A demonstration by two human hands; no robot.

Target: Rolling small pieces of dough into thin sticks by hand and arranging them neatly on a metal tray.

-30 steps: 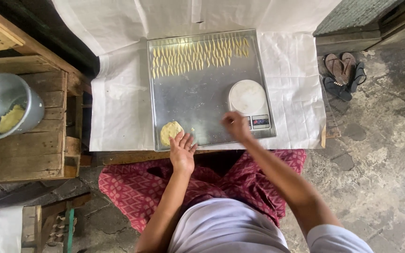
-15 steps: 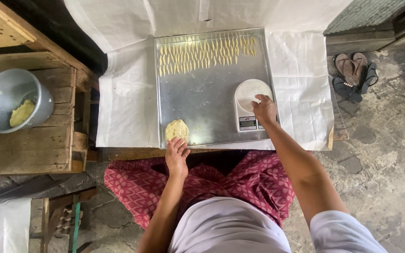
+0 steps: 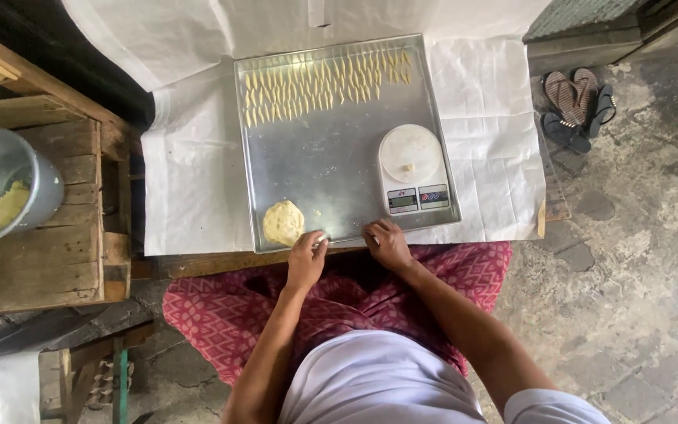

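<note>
Grey cracked stone floor [image 3: 637, 259] in daylight, white paper sheet [image 3: 190, 180] over a low table, wooden crate [image 3: 49, 259] at left, sandals [image 3: 578, 102] far right, possibly a doorstep beyond.

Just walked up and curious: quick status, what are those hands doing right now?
Left hand and right hand both at near rim of metal tray. Dough lump beside left hand. Small piece on scale. Nothing between.

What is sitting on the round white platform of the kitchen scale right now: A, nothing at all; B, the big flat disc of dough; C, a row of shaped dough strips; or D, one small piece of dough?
D: one small piece of dough lies alone on the kitchen scale, while the dough disc rests on the metal tray near the left hand.
</note>
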